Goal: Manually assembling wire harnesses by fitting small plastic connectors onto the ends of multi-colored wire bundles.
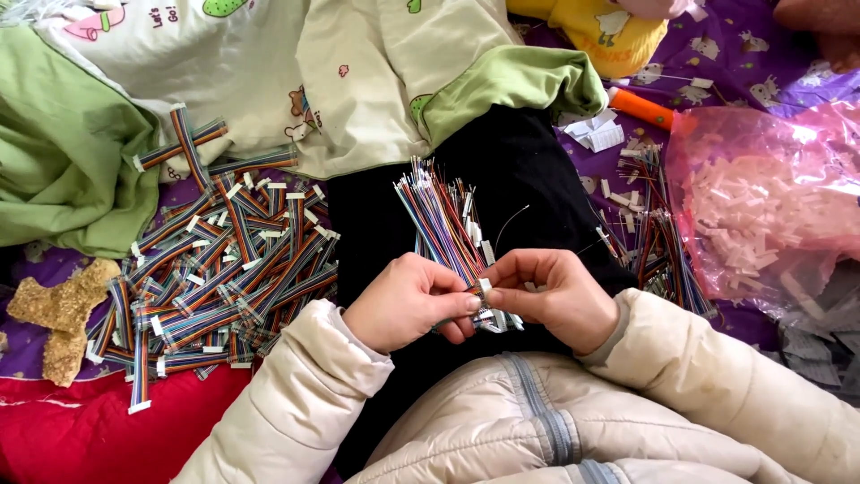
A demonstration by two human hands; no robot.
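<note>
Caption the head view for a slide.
Left hand and right hand pinch a bundle of coloured wires beside a pile of finished ribbon cables.

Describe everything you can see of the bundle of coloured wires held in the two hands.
The wire bundle is a fan of thin, plastic-coated wires in red, blue, yellow, green and white. It spreads wide at the far end, where bare tips show, and narrows toward the person. It lies over a black cloth. The left hand and right hand pinch its near end, where small white connectors sit.
</note>
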